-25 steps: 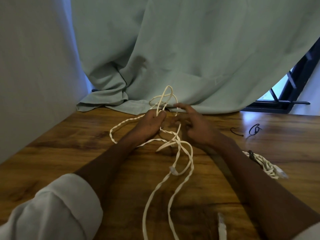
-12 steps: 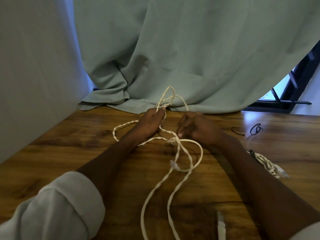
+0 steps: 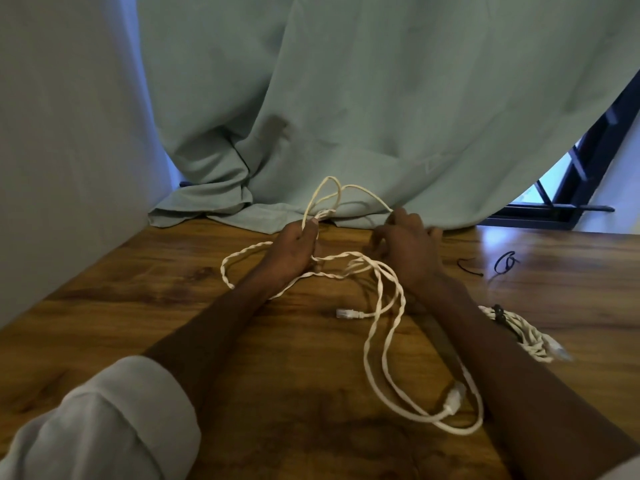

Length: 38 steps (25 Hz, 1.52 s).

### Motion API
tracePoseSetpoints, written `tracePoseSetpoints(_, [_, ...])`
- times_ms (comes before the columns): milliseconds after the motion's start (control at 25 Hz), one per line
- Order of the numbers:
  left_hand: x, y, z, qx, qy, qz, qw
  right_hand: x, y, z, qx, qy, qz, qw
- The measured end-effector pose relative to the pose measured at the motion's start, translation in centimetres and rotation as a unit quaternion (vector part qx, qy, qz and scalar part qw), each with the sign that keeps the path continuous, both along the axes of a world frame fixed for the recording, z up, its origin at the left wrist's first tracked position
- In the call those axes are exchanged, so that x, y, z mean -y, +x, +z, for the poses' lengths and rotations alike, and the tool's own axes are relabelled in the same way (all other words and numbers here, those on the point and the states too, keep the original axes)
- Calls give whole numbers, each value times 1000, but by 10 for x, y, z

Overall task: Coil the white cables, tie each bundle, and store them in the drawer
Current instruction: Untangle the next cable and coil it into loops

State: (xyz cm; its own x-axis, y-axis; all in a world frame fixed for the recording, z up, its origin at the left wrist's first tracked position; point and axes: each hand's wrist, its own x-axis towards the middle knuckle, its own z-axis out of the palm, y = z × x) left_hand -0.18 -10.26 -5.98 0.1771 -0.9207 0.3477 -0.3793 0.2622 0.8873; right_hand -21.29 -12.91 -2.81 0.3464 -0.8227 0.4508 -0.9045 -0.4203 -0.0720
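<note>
A long white cable lies loose on the wooden table, twisted in places, with one plug mid-table and another plug near my right forearm. My left hand grips a few small loops of it that stand up toward the curtain. My right hand pinches a strand that runs from those loops, fingers curled. A tied white bundle with a black tie lies to the right, partly behind my right arm. No drawer is in view.
A pale green curtain hangs onto the table's back edge. A wall bounds the left side. Two black ties lie at the right rear. A window frame shows at far right.
My right hand moved right and back, drawing a strand out from the loops. The trailing cable slid up onto the table, so both plugs now show. My left hand stayed put.
</note>
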Motion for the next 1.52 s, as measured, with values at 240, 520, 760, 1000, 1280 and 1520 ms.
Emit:
tracePoseSetpoints(240, [2,-3,0,19,-9,41,999,-4,-8,21,280,227,187,914])
tracePoseSetpoints(520, [4,1,2,20,1,133,991,0,-45,7,349,530,274,723])
tracePoseSetpoints(760, [3,3,2,24,-10,123,992,0,-30,7,487,443,256,708])
tracePoseSetpoints(1000, [7,-16,20,-41,-39,148,987,-3,0,13,650,451,196,579])
tracePoseSetpoints(1280, [-2,-11,0,30,-31,103,994,-6,-11,21,682,425,261,535])
tracePoseSetpoints(1520, [0,-7,2,-52,-25,111,992,-10,-18,20,629,452,343,532])
